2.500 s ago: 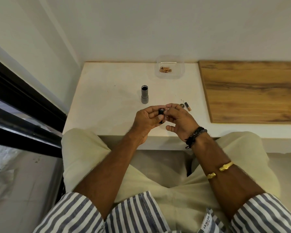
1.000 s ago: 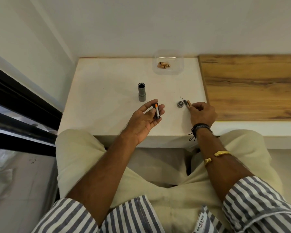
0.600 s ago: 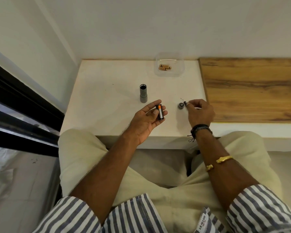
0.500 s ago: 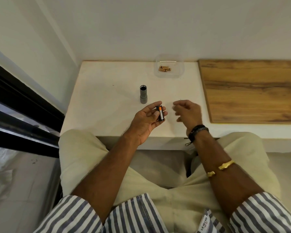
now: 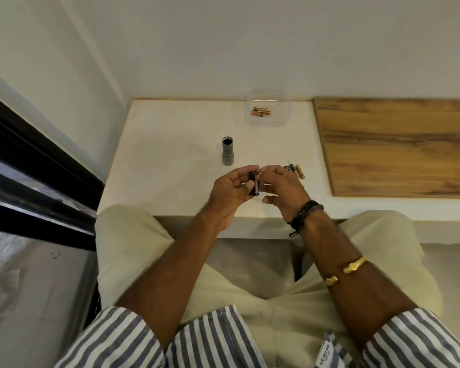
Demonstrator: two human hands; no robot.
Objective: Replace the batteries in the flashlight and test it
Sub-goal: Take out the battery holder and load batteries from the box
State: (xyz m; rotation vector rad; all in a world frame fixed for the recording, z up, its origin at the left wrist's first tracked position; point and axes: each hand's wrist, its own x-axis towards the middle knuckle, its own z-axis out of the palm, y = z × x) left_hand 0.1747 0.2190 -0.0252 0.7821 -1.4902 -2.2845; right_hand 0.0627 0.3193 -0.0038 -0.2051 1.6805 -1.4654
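hands (image 5: 255,192): 2 | flashlight body (image 5: 228,151): 1 | clear tub (image 5: 268,120): 1 | wooden board (image 5: 398,147): 1

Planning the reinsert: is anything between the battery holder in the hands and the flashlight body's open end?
Nothing visible. The battery holder is held in both hands, and the flashlight body stands upright just beyond, open end up, with bare tabletop around it.
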